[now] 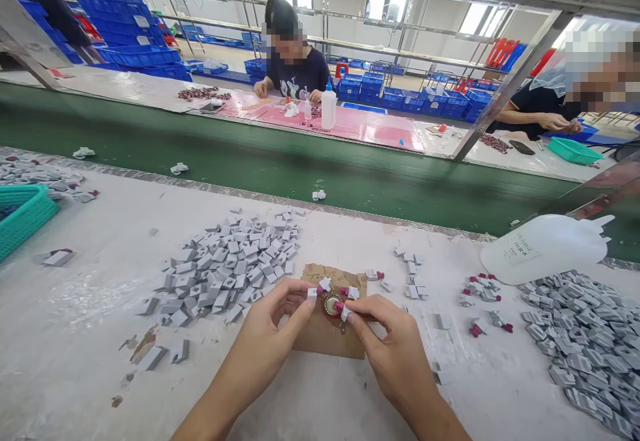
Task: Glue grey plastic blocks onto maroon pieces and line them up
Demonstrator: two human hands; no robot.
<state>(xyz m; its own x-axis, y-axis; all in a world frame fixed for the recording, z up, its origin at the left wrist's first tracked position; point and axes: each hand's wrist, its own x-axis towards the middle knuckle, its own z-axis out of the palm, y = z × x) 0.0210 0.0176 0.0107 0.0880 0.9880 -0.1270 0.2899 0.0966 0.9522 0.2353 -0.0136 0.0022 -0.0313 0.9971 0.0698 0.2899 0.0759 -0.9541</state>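
My left hand (283,314) pinches a small grey plastic block (313,293) between thumb and fingertips. In my right hand (387,328) is a small grey piece with a maroon end (344,311), held over a round cap (331,304) with a crimped rim. That cap rests on a brown cardboard sheet (330,344) beneath both hands. Close by on the cardboard lie another grey-and-maroon piece (353,292) and a pale grey piece (325,284), which partly overlaps the block in view. To the left of the cardboard spreads a heap of grey blocks (235,261).
Grey ridged pieces (590,348) are piled at right, beneath a tilted white plastic bottle (543,244). Assembled grey-and-maroon pieces (483,289) lie nearer the middle. A teal basket (30,218) stands far left. Beyond runs a green conveyor belt (250,178), with people seated across it.
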